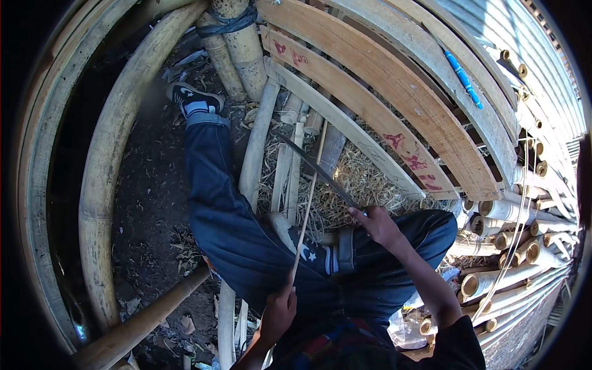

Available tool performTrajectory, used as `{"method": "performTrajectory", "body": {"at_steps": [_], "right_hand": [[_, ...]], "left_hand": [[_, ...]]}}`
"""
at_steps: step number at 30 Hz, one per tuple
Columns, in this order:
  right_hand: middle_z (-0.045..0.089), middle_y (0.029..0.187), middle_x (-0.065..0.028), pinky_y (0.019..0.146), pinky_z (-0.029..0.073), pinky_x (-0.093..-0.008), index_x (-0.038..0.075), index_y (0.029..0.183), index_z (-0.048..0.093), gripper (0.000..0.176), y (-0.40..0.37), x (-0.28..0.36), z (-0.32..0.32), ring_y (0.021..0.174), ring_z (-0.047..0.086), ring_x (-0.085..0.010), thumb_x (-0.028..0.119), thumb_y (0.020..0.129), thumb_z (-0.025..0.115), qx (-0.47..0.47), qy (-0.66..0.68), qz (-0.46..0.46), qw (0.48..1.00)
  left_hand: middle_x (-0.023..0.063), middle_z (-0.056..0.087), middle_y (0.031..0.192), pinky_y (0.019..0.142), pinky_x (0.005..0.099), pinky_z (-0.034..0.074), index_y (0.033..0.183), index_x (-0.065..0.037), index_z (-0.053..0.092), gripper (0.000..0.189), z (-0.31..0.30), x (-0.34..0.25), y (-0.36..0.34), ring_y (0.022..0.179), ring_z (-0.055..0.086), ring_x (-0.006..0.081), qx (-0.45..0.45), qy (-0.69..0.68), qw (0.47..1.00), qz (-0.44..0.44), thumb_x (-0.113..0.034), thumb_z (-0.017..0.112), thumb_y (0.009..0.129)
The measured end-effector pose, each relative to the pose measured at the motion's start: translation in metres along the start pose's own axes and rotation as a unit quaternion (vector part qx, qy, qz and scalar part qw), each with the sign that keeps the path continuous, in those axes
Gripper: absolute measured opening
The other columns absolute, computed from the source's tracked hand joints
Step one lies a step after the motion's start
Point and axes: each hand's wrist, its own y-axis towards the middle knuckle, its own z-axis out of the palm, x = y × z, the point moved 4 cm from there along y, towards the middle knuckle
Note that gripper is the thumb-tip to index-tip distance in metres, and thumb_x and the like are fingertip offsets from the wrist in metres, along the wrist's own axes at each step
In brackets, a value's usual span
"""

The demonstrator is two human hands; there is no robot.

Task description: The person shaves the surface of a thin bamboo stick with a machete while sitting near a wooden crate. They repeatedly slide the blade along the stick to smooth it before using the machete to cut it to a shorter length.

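Note:
My left hand [279, 313] is closed round the near end of a thin bamboo strip [306, 214], which points away from me between my legs. In my right hand [377, 227], closed on its handle, is a long-bladed knife [327, 177]. The dark blade slants up to the left and crosses over the strip toward its far end. My right wrist is over my bent leg in jeans [407, 243]. Beneath the strip and blade lie pale curled shavings [351, 185] and some split bamboo pieces [282, 176].
A slatted wooden bench [394, 80] with red lettering spans the upper right, a blue-handled tool [462, 77] on top. Cut bamboo poles [524, 246] are stacked at right. Thick bamboo posts [102, 166] stand on the left, and another pole [148, 317] lies at lower left.

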Motion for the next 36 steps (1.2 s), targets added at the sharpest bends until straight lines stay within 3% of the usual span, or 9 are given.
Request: {"method": "performTrajectory", "body": {"at_steps": [3, 5, 9, 12, 21, 24, 25, 27, 36], "right_hand": [[0.062, 0.079, -0.0215, 0.071, 0.047, -0.0475, 0.011, 0.119, 0.058, 0.035, -0.013, 0.032, -0.004, 0.077, 0.06, -0.0408, 0.035, 0.096, 0.048, 0.052, 0.111, 0.056, 0.991], [0.063, 0.083, -0.0215, 0.072, 0.048, -0.0488, 0.012, 0.123, 0.055, 0.037, -0.034, 0.047, 0.009, 0.077, 0.061, -0.0411, 0.036, 0.096, 0.049, -0.022, 0.02, -0.127, 0.992], [0.056, 0.068, -0.0179, 0.063, 0.05, -0.0436, 0.016, 0.127, 0.053, 0.032, -0.021, 0.01, 0.023, 0.066, 0.059, -0.0362, 0.026, 0.097, 0.046, -0.048, -0.149, -0.224, 0.962], [0.051, 0.064, -0.017, 0.059, 0.049, -0.0418, 0.019, 0.13, 0.051, 0.038, 0.007, -0.013, 0.001, 0.062, 0.058, -0.0342, 0.014, 0.093, 0.046, -0.02, 0.034, 0.002, 0.999], [0.061, 0.068, -0.0224, 0.066, 0.049, -0.0413, -0.003, 0.092, 0.066, 0.053, -0.026, 0.042, 0.011, 0.071, 0.062, -0.0382, 0.049, 0.09, 0.053, -0.041, 0.011, -0.097, 0.994], [0.061, 0.08, -0.0251, 0.065, 0.05, -0.0446, 0.0, 0.106, 0.06, 0.049, -0.002, 0.022, -0.003, 0.073, 0.062, -0.0369, 0.046, 0.092, 0.051, 0.112, 0.092, 0.142, 0.979], [0.061, 0.08, -0.0251, 0.065, 0.05, -0.0446, 0.0, 0.106, 0.06, 0.049, -0.001, 0.019, 0.001, 0.073, 0.062, -0.0369, 0.046, 0.092, 0.051, 0.111, 0.091, 0.141, 0.98], [0.061, 0.08, -0.0243, 0.064, 0.049, -0.0441, 0.0, 0.103, 0.061, 0.048, 0.002, 0.035, 0.007, 0.072, 0.062, -0.0366, 0.045, 0.093, 0.05, -0.021, -0.081, -0.135, 0.987], [0.06, 0.077, -0.0213, 0.068, 0.049, -0.0452, 0.008, 0.115, 0.061, 0.041, -0.012, 0.019, 0.01, 0.074, 0.062, -0.0388, 0.04, 0.092, 0.051, -0.002, 0.01, -0.031, 0.999]], "left_hand": [[0.0246, 0.054, 0.06, 0.05, 0.0461, 0.043, 0.134, -0.005, 0.045, 0.043, 0.004, 0.005, 0.012, 0.06, 0.059, 0.042, -0.001, 0.002, 1.0, 0.031, -0.009, 0.052, 0.091], [0.0243, 0.054, 0.059, 0.05, 0.0459, 0.043, 0.134, -0.005, 0.045, 0.044, 0.005, 0.001, 0.014, 0.059, 0.059, 0.0418, 0.002, 0.012, 1.0, 0.026, -0.01, 0.052, 0.091], [0.0236, 0.053, 0.058, 0.048, 0.0456, 0.042, 0.134, -0.006, 0.045, 0.044, 0.009, 0.011, -0.008, 0.057, 0.058, 0.0411, -0.007, 0.03, 0.999, 0.021, -0.011, 0.052, 0.092], [0.0232, 0.054, 0.058, 0.048, 0.0457, 0.042, 0.134, -0.007, 0.046, 0.043, 0.004, 0.008, -0.021, 0.057, 0.059, 0.0405, 0.003, 0.019, 1.0, -0.009, -0.012, 0.052, 0.092], [0.0238, 0.057, 0.064, 0.052, 0.0447, 0.044, 0.133, -0.005, 0.046, 0.044, -0.004, 0.005, -0.007, 0.06, 0.06, 0.0402, 0.003, 0.074, 0.997, 0.01, -0.007, 0.053, 0.09], [0.0226, 0.053, 0.06, 0.051, 0.039, 0.043, 0.132, -0.004, 0.048, 0.041, -0.006, 0.006, -0.011, 0.056, 0.057, 0.0387, -0.071, 0.052, 0.988, 0.128, -0.009, 0.053, 0.091], [0.0226, 0.053, 0.06, 0.051, 0.039, 0.043, 0.132, -0.004, 0.048, 0.041, -0.007, 0.005, -0.01, 0.056, 0.057, 0.0387, -0.073, 0.052, 0.988, 0.129, -0.009, 0.053, 0.091], [0.0221, 0.054, 0.06, 0.051, 0.0401, 0.043, 0.132, -0.004, 0.047, 0.042, -0.009, 0.01, -0.005, 0.056, 0.058, 0.0384, -0.019, 0.037, 0.999, 0.015, -0.008, 0.052, 0.091], [0.0221, 0.055, 0.06, 0.05, 0.04, 0.043, 0.131, -0.003, 0.049, 0.04, -0.008, -0.002, -0.015, 0.055, 0.058, 0.0376, 0.012, 0.071, 0.997, 0.01, -0.007, 0.052, 0.091]]}}
